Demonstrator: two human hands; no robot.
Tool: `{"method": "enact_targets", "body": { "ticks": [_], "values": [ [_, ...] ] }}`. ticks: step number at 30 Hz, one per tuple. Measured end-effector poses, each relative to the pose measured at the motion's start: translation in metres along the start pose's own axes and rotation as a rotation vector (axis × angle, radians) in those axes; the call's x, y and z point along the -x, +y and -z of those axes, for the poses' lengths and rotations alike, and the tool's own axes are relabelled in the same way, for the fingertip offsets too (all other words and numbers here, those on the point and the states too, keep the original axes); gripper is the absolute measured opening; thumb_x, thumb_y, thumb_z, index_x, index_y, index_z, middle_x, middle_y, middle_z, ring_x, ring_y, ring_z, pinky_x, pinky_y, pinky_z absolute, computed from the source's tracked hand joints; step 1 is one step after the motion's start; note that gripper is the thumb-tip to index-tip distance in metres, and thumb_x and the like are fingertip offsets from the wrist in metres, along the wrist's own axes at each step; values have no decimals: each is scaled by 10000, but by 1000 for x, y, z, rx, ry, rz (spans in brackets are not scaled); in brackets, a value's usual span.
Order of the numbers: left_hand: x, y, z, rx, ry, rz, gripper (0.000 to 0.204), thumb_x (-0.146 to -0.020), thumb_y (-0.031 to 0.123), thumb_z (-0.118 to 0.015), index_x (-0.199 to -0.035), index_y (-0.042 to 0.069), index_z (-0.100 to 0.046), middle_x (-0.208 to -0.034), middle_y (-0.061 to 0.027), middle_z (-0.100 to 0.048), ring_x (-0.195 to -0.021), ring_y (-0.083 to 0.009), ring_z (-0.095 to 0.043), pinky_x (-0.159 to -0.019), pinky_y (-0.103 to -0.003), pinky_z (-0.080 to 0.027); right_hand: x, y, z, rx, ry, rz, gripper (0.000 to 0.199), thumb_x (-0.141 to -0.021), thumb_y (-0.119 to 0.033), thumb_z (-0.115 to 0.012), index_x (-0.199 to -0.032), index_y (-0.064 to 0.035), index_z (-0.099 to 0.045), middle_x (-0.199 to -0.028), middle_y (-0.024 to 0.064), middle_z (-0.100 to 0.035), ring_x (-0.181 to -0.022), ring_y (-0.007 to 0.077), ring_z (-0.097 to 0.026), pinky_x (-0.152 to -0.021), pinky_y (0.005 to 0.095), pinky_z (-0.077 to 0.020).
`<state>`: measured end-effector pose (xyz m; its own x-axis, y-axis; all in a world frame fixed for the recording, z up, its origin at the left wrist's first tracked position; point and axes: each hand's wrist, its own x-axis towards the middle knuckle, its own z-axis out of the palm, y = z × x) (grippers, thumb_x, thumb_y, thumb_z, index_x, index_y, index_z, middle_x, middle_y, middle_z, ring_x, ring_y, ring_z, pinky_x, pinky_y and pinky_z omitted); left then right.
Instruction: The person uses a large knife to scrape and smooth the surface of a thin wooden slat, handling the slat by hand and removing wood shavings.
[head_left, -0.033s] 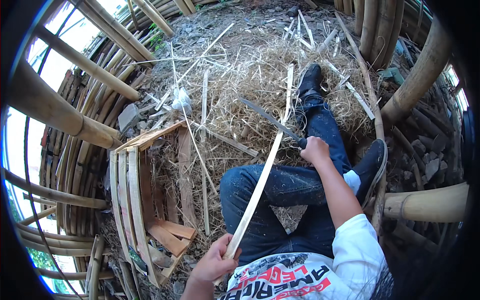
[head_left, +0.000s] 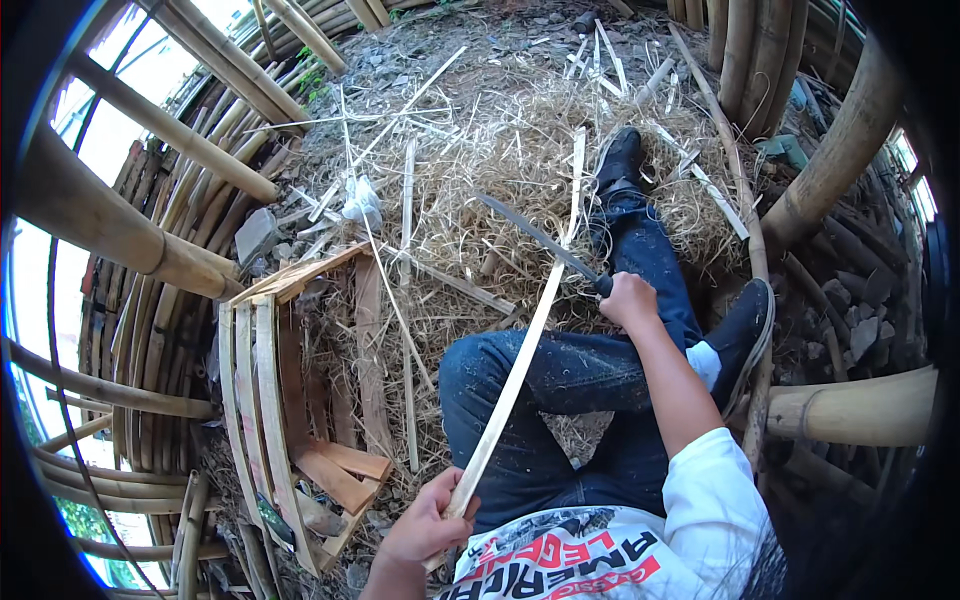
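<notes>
My left hand (head_left: 438, 518) is closed around the near end of a long pale bamboo strip (head_left: 515, 378), close to my waist. The strip slants away over my bent leg, its far end reaching the shavings beside my outstretched foot. In my right hand (head_left: 630, 300), resting by my shin, is the dark handle of a long knife (head_left: 538, 235). Its grey blade points forward and left, crossing the strip around its middle. Whether the edge bites into the bamboo cannot be made out.
Curly shavings (head_left: 500, 180) cover the ground ahead, with loose strips scattered among them. A slatted wooden crate (head_left: 262, 380) lies on my left. Thick bamboo poles (head_left: 840, 150) stand at both sides, and a long thin pole (head_left: 740, 190) runs along my right. Stones (head_left: 258, 235) lie beyond the crate.
</notes>
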<state>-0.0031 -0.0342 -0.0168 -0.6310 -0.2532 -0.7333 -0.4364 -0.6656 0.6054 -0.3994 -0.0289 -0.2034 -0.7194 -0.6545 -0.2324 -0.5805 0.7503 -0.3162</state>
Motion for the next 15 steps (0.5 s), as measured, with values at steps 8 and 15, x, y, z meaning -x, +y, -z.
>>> {"method": "enact_targets", "body": {
  "ticks": [8, 15],
  "values": [
    [-32, -10, -2, -64, 42, -51, 436, -673, -21, -575, -1085, 41, -447, -768, 11, -478, -575, -52, -443, -493, -205, -342, 20, -7, 6, -239, 12, 53, 254, -699, -202, -643, -878, -28, -688, -871, 235, -678, -877, 383, -665, -817, 466, -528],
    [-47, 9, -4, 351, -138, -71, 407, -652, -85, -521, -998, 84, -388, -650, 16, -349, -447, -59, -338, -405, -208, -265, 84, -43, 37, -327, -43, 353, 237, -696, -236, -666, -865, -69, -673, -791, 211, -670, -793, 388, -660, -752, 469, -532]
  ]
}}
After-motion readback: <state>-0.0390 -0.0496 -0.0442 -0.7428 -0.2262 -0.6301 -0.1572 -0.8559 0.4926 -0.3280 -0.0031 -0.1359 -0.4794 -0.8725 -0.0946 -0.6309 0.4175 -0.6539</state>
